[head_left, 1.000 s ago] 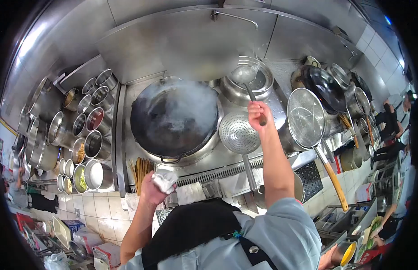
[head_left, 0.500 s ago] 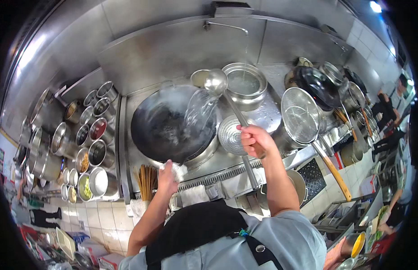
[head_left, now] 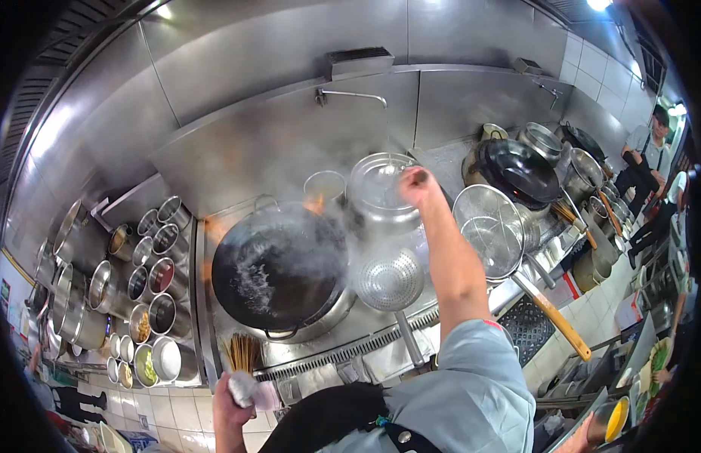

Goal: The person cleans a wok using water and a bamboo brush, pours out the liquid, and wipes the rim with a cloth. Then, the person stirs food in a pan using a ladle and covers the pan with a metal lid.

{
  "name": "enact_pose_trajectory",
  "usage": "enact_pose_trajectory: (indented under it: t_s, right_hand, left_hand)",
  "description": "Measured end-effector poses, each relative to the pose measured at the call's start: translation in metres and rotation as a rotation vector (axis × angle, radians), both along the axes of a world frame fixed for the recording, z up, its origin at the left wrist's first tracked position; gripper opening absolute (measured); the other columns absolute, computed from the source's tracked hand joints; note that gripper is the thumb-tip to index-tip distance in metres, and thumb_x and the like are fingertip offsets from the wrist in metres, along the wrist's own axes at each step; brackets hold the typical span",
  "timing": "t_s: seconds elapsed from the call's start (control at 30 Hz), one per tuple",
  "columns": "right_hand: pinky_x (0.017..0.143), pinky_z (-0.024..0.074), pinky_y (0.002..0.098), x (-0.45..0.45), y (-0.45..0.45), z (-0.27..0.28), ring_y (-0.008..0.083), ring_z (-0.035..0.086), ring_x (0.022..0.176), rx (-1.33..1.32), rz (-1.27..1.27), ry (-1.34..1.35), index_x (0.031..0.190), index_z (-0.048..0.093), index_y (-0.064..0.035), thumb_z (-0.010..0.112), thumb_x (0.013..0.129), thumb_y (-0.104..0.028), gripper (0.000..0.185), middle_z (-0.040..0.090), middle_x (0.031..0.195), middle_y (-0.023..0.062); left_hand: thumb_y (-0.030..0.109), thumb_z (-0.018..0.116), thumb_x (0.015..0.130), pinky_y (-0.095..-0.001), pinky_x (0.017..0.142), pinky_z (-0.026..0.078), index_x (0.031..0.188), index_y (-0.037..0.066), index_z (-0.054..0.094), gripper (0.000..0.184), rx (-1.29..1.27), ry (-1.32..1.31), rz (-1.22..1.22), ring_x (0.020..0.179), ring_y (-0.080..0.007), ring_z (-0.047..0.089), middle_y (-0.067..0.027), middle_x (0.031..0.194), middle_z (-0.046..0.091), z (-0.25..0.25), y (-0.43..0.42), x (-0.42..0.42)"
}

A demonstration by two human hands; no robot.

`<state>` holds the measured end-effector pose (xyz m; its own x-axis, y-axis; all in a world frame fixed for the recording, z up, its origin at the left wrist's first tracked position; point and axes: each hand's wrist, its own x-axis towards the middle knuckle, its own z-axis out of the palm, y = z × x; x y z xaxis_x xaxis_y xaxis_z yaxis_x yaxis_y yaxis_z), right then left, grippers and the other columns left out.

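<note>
The person's two hands are both closed on something. The left hand (head_left: 230, 404), low at the front edge, grips a bunched white cloth (head_left: 243, 388), just beside a bundle of thin sticks (head_left: 241, 353). The right hand (head_left: 418, 187) is a fist around a handle (head_left: 421, 177) — only its dark end shows clearly — and it overlaps the right side of a round steel pot (head_left: 381, 220) in view; whether it touches the pot, I cannot tell.

The large black wok (head_left: 313, 298) sits left of that pot on the steel tabletop (head_left: 223, 321), upright, with steam (head_left: 298, 245) drifting over it and churning water (head_left: 254, 285) inside. Orange flame (head_left: 314, 204) shows by its far rim. A perforated skimmer (head_left: 390, 278) lies just right of the wok, and beyond it — farther right — a mesh strainer (head_left: 489, 235) with a wooden handle.
</note>
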<state>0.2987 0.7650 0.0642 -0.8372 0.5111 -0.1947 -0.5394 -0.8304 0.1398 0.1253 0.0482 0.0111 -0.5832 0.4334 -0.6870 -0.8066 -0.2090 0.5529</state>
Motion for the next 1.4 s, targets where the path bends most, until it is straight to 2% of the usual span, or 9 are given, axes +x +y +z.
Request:
enact_pose_trajectory:
  t_s: [0.1, 0.27, 0.37, 0.47, 0.57, 0.8, 1.07, 1.27, 1.4]
  right_hand:
    - [0.045, 0.0439, 0.0259, 0.011, 0.007, -0.015, 0.014, 0.056, 0.05, 0.235, 0.034, -0.099, 0.071, 0.053, -0.0117, 0.057, 0.092, -0.01, 0.022, 0.054, 0.059, 0.0006]
    - [0.04, 0.0401, 0.0391, -0.021, -0.053, -0.032, 0.0221, 0.053, 0.046, 0.832, -0.22, -1.17, 0.066, 0.058, -0.0055, 0.056, 0.091, -0.011, 0.025, 0.054, 0.055, 0.0094]
    - [0.04, 0.0395, 0.0395, -0.004, -0.07, -0.055, 0.0222, 0.054, 0.046, 0.971, -0.009, -1.283, 0.067, 0.06, -0.0031, 0.056, 0.091, -0.011, 0.025, 0.056, 0.056, 0.0101]
    - [0.04, 0.0418, 0.0343, -0.002, -0.065, -0.08, 0.0185, 0.056, 0.046, 0.944, 0.119, -1.183, 0.076, 0.061, -0.0011, 0.056, 0.091, -0.007, 0.017, 0.055, 0.057, 0.0062]
    - [0.042, 0.0427, 0.0274, 0.008, -0.041, -0.109, 0.0093, 0.055, 0.048, -0.111, 0.13, -0.003, 0.087, 0.058, -0.004, 0.058, 0.089, -0.005, 0.003, 0.056, 0.065, -0.003]
    - [0.042, 0.0404, 0.0204, 0.045, -0.064, -0.098, 0.002, 0.049, 0.048, 0.207, -0.13, 0.151, 0.104, 0.057, -0.0052, 0.06, 0.095, -0.01, 0.011, 0.052, 0.065, -0.0082]
    - [0.043, 0.0409, 0.03, 0.049, -0.071, -0.069, 0.0118, 0.05, 0.05, 0.581, -0.486, -0.812, 0.079, 0.055, -0.0061, 0.056, 0.093, -0.013, 0.016, 0.049, 0.058, 0.0]
    - [0.046, 0.046, 0.0388, 0.037, -0.116, -0.167, 0.0199, 0.057, 0.053, 0.856, -0.729, -1.564, 0.094, 0.05, 0.0052, 0.059, 0.088, -0.012, 0.02, 0.059, 0.069, 0.0127]
    - [0.049, 0.0485, 0.0389, 0.053, -0.248, -0.171, 0.0205, 0.059, 0.053, 1.113, -0.71, -1.603, 0.105, 0.047, 0.0041, 0.058, 0.092, -0.01, 0.022, 0.059, 0.072, 0.0128]
  left_hand:
    - [0.045, 0.058, 0.102, -0.028, 0.05, 0.046, 0.102, 0.019, 0.067, 0.028, -0.011, 0.057, 0.127, 0.077, -0.016, 0.071, 0.0029, 0.092, 0.073, -0.003, -0.041, -0.017]
    - [0.043, 0.055, 0.103, -0.0269, 0.052, 0.046, 0.102, 0.019, 0.067, 0.027, -0.038, 0.078, 0.283, 0.074, -0.0156, 0.07, 0.0032, 0.09, 0.073, -0.004, -0.051, -0.008]
    - [0.046, 0.053, 0.103, -0.0304, 0.057, 0.049, 0.105, 0.017, 0.066, 0.032, -0.015, 0.014, 0.237, 0.08, -0.0184, 0.071, 0.0025, 0.094, 0.073, -0.026, -0.052, -0.007]
    - [0.047, 0.056, 0.101, -0.029, 0.053, 0.051, 0.106, 0.017, 0.066, 0.032, -0.101, 0.027, 0.129, 0.075, -0.0175, 0.071, 0.0025, 0.091, 0.073, -0.015, -0.028, 0.008]
    - [0.048, 0.055, 0.101, -0.0327, 0.062, 0.049, 0.11, 0.019, 0.066, 0.033, -0.091, 0.034, 0.079, 0.085, -0.0191, 0.07, 0.0026, 0.098, 0.072, -0.013, -0.019, 0.006]
    - [0.05, 0.057, 0.1, -0.0328, 0.065, 0.047, 0.11, 0.019, 0.067, 0.033, -0.093, 0.057, 0.06, 0.087, -0.0173, 0.068, 0.0033, 0.1, 0.072, -0.008, -0.029, -0.004]
    - [0.049, 0.059, 0.1, -0.0302, 0.06, 0.045, 0.108, 0.02, 0.067, 0.031, -0.135, 0.059, 0.126, 0.084, -0.0151, 0.068, 0.0066, 0.096, 0.071, -0.007, -0.034, 0.0]
    - [0.051, 0.061, 0.098, -0.0311, 0.06, 0.043, 0.111, 0.021, 0.066, 0.033, -0.115, 0.037, 0.032, 0.087, -0.0154, 0.067, 0.0064, 0.1, 0.072, -0.02, -0.05, -0.01]
    - [0.051, 0.061, 0.098, -0.0312, 0.059, 0.043, 0.113, 0.021, 0.066, 0.034, -0.1, 0.034, -0.008, 0.087, -0.0162, 0.067, 0.0055, 0.1, 0.072, -0.03, -0.053, -0.017]
